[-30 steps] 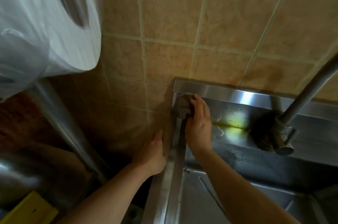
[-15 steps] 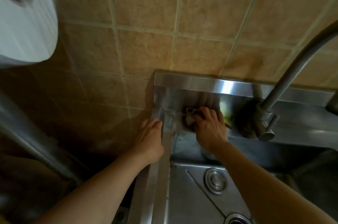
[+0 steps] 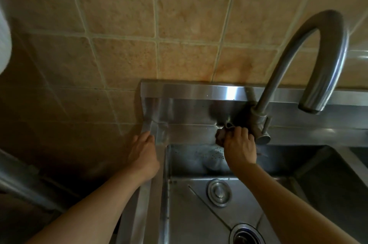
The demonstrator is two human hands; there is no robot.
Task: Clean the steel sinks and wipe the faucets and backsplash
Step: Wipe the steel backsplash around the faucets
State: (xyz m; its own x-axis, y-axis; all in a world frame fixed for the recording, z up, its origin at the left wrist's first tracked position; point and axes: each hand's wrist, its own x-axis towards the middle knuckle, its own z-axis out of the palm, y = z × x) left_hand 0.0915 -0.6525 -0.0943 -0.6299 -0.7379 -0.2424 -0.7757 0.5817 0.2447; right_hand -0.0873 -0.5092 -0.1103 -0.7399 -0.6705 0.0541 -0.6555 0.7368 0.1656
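**Right hand holding cloth at faucet base; left hand resting on sink's left rim**

The steel sink [image 3: 199, 221] is occupying the lower centre of the frame. Its basin is holding a round metal stopper [image 3: 219, 192] lying flat on the floor, and a drain opening [image 3: 246, 235] is showing at the bottom edge. Dark specks are showing on the basin's rear wall, just below the right hand. A second basin [image 3: 328, 184] is adjoining at the right; its contents cannot be told.

The right hand [image 3: 240, 145] is gripping a dark, bunched cloth [image 3: 222, 136], fingers curled round it, and is pressing it onto the rear ledge where the ledge meets the steel backsplash [image 3: 189, 109]. The cloth is lying just left of the faucet [image 3: 278, 76] base, near centre right of the frame.

The faucet is rising upright from the ledge, its long neck arching toward upper right and curving over so that the spout mouth is pointing down. A short lever is projecting from the base toward the lower right.

The left hand [image 3: 143, 153] is resting on the sink's left rim at the rear corner, fingers fairly straight, grip holding nothing.

Beige wall tiles [image 3: 179, 14] are filling the upper frame, with brownish staining above the backsplash. A white rounded object [image 3: 4, 40] is showing at the left edge.
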